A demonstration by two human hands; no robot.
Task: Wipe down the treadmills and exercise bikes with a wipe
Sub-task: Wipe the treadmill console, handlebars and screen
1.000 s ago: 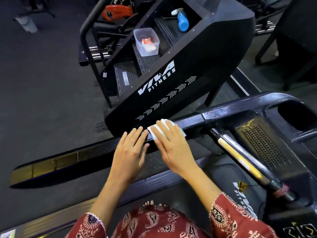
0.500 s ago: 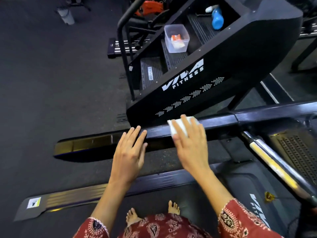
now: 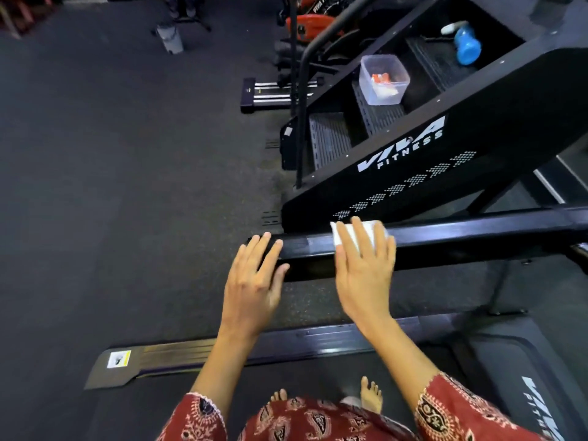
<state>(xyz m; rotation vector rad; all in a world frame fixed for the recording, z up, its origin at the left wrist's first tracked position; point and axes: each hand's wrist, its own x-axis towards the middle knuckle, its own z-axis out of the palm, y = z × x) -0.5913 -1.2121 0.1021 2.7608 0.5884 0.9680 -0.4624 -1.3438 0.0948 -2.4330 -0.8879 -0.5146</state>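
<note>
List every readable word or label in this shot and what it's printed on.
"VIVA FITNESS": white, on the black side panel of the stair machine.
"VIVA": on the treadmill deck, bottom right; smaller letters beside it are cut off.
Yellow-and-white sticker on the treadmill's side rail: too small to read.
Lettering above the orange machine, top edge: too blurred.

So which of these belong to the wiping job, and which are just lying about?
Job: white wipe under the right hand, treadmill handrail, left hand at the rail's end.
Lying about: clear plastic tub and blue bottle on the stair climber's steps, grey bottle on the floor.
</note>
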